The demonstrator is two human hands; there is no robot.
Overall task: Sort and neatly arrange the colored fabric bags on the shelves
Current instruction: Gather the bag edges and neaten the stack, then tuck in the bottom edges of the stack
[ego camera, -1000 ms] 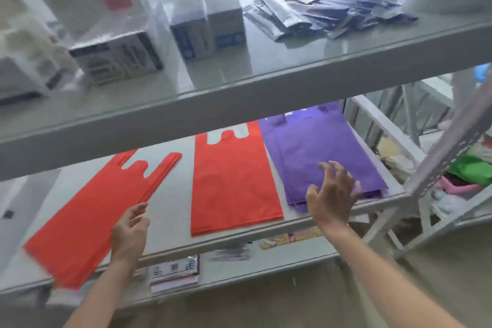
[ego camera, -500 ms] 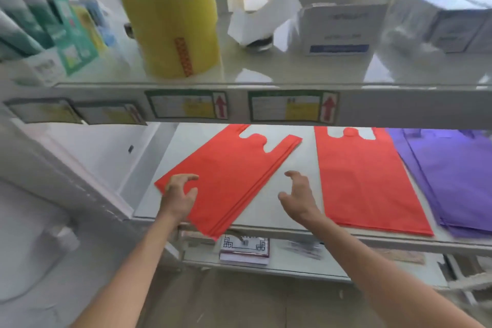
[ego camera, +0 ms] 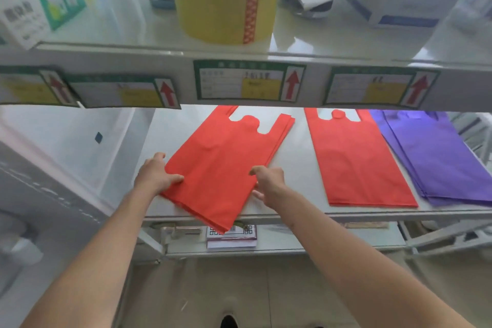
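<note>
Three bag stacks lie on the shelf [ego camera: 300,165]: purple stack [ego camera: 436,157] and straight red stack [ego camera: 356,160] squared, skewed red stack [ego camera: 226,162] overhanging the edge, left hand [ego camera: 154,176] and right hand [ego camera: 269,184] gripping its sides; next: rotate parallel.

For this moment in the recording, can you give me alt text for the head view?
Both hands hold a skewed stack of red bags on a white shelf, the left hand at its left edge and the right hand at its right edge. To the right lie a straight red stack and a purple stack.
</note>
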